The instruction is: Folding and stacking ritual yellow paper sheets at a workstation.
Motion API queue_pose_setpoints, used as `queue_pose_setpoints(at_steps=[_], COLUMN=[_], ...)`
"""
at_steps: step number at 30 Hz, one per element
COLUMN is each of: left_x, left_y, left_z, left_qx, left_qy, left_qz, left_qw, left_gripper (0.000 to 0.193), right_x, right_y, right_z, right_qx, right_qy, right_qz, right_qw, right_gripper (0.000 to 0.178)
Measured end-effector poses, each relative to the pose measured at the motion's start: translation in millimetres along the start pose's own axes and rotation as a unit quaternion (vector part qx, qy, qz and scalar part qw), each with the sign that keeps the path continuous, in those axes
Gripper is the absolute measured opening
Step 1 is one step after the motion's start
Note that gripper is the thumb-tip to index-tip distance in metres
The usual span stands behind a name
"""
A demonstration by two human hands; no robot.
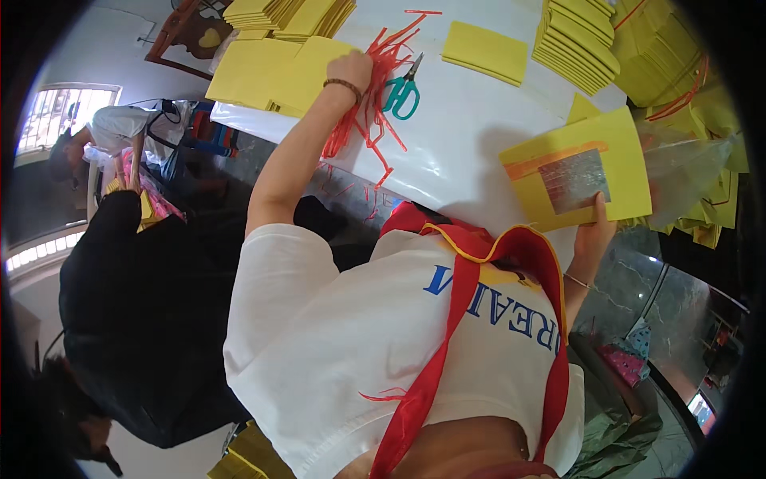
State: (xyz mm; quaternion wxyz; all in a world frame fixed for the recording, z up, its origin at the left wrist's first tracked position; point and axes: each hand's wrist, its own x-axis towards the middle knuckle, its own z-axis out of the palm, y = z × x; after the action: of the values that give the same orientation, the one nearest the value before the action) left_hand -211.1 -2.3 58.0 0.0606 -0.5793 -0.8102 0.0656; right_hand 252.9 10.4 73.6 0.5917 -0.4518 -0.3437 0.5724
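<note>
Left hand [349,70] at a bundle of red strips [363,112], right hand [597,230] holding a yellow packet [634,164]

A person works at a white table [459,140]. The red strips lie immediately to the right of the left hand, on the left part of the surface. The bundle's long axis slants from the near edge toward the far edge, leaning right. The left hand is much the nearer; the right is well apart. The left fingers are curled in against the bundle, but their tips are hidden, so I cannot tell whether they pinch a strip. The right hand pinches the packet's near edge, thumb on top, above the surface's right end.

Counted: one packet in hand, bearing one silver patch [576,182] and one orange band [550,161]; one pair of teal-handled scissors [404,92] just right of the strips; one flat yellow pile [484,53] toward the far edge. The strips are too tangled to count.
</note>
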Motion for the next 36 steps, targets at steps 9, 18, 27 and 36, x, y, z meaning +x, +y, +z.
queue_pose_setpoints(at_steps=[9,18,27,36], left_x=[-34.9,-33.9,-51.6,-64.7], left_y=[33.1,158.1,153.7,166.4], left_z=[-41.2,-53.0,-37.7,-29.1], left_qx=[-0.16,-0.735,-0.781,-0.814], left_qy=[0.027,-0.115,-0.225,-0.14], left_qz=[0.091,0.279,0.231,0.198], left_qw=[0.983,0.607,0.535,0.528], left_gripper=[0.028,0.112,0.03,0.034], right_x=[17.1,-8.0,-14.6,-20.4], right_y=[40.6,8.0,31.0,65.4], right_z=[15.8,44.9,31.9,20.0], right_qx=[0.089,-0.085,-0.122,-0.199], right_qy=[-0.111,-0.248,-0.232,-0.182], right_qz=[0.102,0.039,0.013,0.042], right_qw=[0.985,0.964,0.965,0.962], right_gripper=[0.028,0.019,0.019,0.023])
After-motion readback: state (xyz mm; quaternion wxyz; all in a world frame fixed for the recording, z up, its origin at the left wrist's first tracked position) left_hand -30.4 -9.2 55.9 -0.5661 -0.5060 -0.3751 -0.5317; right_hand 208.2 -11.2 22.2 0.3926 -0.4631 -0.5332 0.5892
